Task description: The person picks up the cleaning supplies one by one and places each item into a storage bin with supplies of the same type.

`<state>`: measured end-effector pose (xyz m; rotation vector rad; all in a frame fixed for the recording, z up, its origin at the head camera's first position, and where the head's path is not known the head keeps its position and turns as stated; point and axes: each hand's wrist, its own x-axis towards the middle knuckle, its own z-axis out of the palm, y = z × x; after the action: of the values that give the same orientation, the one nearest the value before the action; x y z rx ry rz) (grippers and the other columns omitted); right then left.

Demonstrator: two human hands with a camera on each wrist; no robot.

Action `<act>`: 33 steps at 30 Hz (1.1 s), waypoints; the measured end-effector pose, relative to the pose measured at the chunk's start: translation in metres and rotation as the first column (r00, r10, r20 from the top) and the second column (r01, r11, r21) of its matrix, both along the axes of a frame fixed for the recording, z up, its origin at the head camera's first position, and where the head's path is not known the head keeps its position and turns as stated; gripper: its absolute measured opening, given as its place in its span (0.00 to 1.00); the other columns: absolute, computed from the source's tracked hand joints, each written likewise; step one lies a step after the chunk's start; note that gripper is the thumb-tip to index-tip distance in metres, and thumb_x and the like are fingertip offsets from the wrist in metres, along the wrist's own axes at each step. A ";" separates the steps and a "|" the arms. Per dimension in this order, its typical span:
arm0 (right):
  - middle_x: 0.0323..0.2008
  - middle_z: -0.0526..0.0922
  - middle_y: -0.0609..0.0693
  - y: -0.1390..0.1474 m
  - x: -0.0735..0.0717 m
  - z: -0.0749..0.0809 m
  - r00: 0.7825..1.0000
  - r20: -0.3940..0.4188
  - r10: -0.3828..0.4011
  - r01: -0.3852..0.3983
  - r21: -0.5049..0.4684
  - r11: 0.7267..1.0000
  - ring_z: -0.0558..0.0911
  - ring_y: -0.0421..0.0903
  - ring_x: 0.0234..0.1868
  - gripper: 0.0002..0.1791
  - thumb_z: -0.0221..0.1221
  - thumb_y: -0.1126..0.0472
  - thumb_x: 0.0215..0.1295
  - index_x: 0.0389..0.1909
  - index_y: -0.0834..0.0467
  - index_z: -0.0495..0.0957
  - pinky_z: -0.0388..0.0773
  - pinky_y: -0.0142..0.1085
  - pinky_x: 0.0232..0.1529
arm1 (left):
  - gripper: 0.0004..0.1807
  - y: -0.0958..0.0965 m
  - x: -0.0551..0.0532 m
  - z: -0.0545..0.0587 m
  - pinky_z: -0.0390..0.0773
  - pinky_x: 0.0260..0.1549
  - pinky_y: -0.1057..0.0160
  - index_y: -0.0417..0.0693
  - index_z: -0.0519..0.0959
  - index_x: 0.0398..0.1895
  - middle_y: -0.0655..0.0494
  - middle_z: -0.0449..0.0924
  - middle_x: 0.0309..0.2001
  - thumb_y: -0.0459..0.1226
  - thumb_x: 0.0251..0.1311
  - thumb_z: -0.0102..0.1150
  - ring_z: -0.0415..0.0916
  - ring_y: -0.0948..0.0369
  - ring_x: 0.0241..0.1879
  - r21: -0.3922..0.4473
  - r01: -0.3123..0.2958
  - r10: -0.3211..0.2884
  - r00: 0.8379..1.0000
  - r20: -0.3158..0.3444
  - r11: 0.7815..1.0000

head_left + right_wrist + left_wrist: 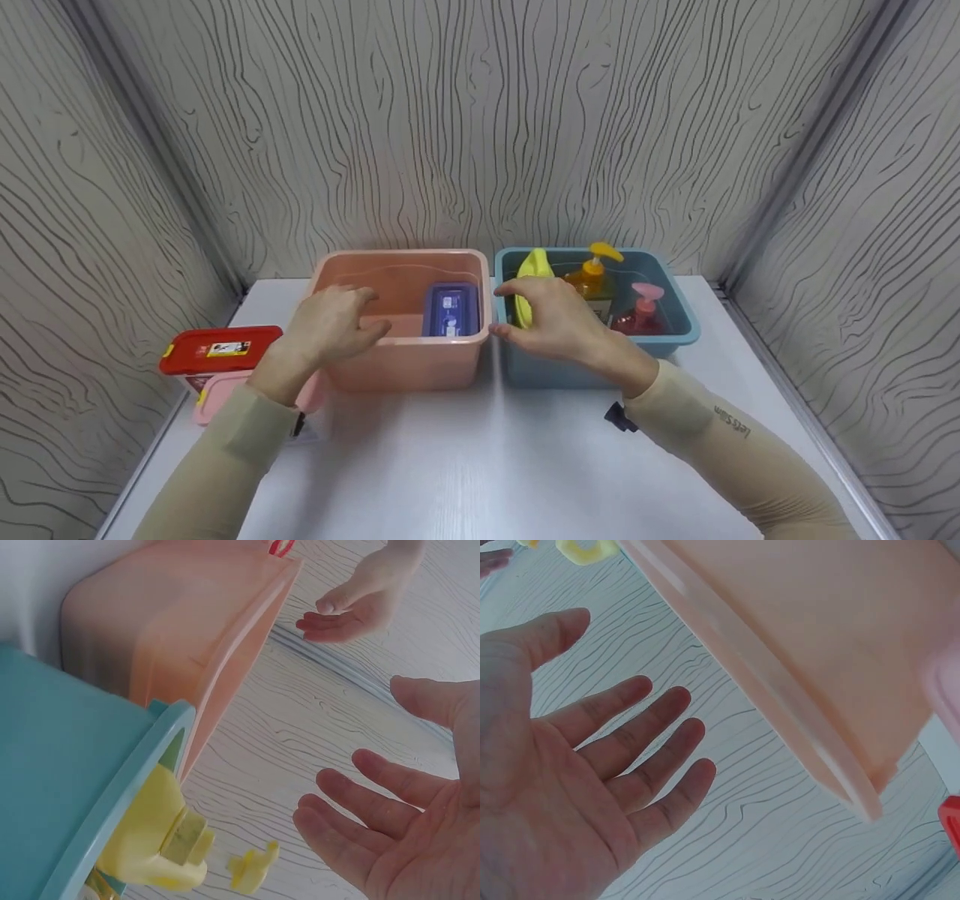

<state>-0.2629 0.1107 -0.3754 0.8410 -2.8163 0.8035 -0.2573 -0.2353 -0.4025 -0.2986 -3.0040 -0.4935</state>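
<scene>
My left hand [330,322] hovers over the left part of a pink bin [405,367], its fingers spread and holding nothing. A box with a dark blue lid [451,311] lies inside that bin, against its right wall. My right hand [555,315] is above the left side of a blue bin [555,376], thumb and fingers apart and nothing between them. Behind it in the head view, a yellow bottle [535,262] stands in the blue bin, partly hidden by the hand. An orange pump bottle [591,279] and a pink-topped pump bottle [643,307] share that bin.
Left of the pink bin, a red-lidded box [225,349] and a pink-lidded box [217,394] stand on the white table [450,465], the pink one partly behind my left wrist. Both bins stand side by side near the wood-patterned back wall [420,135]; similar panels rise on both sides.
</scene>
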 end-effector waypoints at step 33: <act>0.90 0.60 0.64 -0.038 -0.033 -0.083 0.999 -0.018 0.051 -0.045 0.258 0.965 0.56 0.68 0.92 0.50 0.58 0.29 0.78 0.87 0.58 0.65 0.51 0.67 0.92 | 0.46 -0.102 0.051 -0.042 0.76 0.71 0.21 0.50 0.79 0.78 0.42 0.80 0.78 0.69 0.67 0.69 0.74 0.36 0.78 0.012 -0.042 0.043 0.996 -0.078 0.999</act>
<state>-0.2963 0.0725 -0.4582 0.9484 -2.9293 0.4322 -0.2066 -0.3373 -0.4448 -0.2465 -2.9242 -0.4824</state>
